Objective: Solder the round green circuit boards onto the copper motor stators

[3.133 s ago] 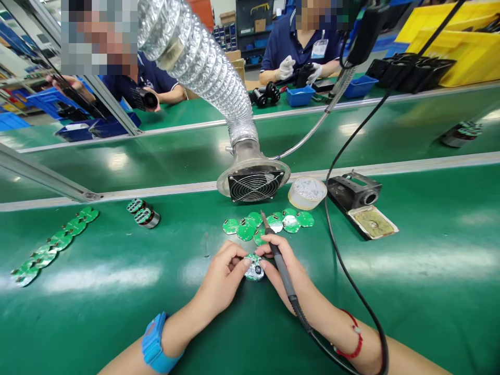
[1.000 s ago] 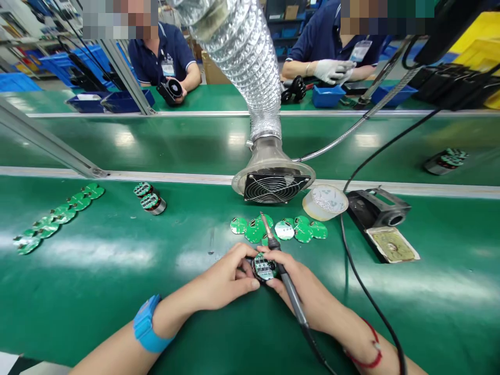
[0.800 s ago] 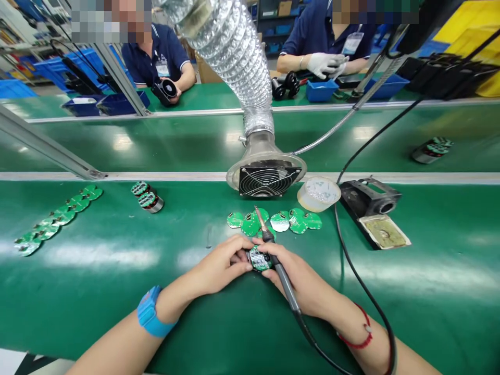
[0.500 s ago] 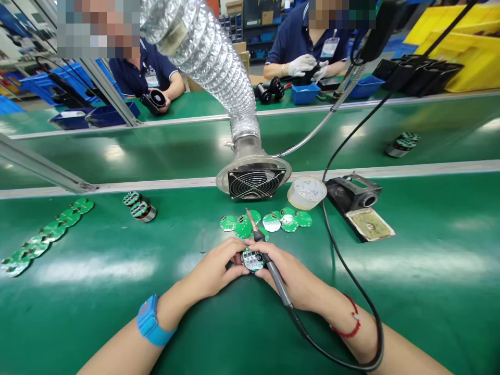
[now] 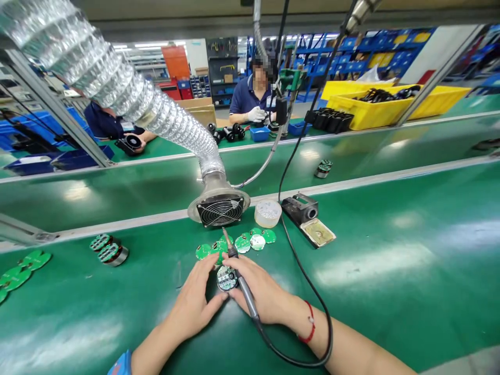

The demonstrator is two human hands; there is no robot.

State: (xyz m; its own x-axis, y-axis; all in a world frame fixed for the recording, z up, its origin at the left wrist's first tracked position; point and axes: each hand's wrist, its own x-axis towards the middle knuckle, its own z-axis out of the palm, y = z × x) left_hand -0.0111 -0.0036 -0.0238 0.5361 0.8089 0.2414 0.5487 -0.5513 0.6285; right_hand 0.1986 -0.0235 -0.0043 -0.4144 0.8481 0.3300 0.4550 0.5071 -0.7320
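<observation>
A round green circuit board [image 5: 227, 278] with small parts faces up between my hands, and what lies beneath it is mostly hidden. My left hand [image 5: 195, 291] is open along its left side, fingers stretched out and thumb tip close to the near edge; whether it touches is hard to tell. My right hand [image 5: 261, 289] is closed on a soldering iron [image 5: 245, 291], whose tip points up and away from me. The right fingertips and thumb also rest around the board's right side. Several loose round boards [image 5: 242, 243] lie just beyond my hands.
A fume extractor [image 5: 221, 211] with a silver duct [image 5: 156, 114] stands behind the boards. Beside it are a round tub [image 5: 267, 213] and an iron stand [image 5: 302, 208] with a sponge [image 5: 318, 232]. Board-topped metal cylinders [image 5: 112, 254] stand left. The iron's cord [image 5: 299, 260] loops across my right forearm.
The camera view has risen and turned right, so things sit lower and further left. My left hand has loosened from around the board, its fingers spreading. The iron stays in my right hand.
</observation>
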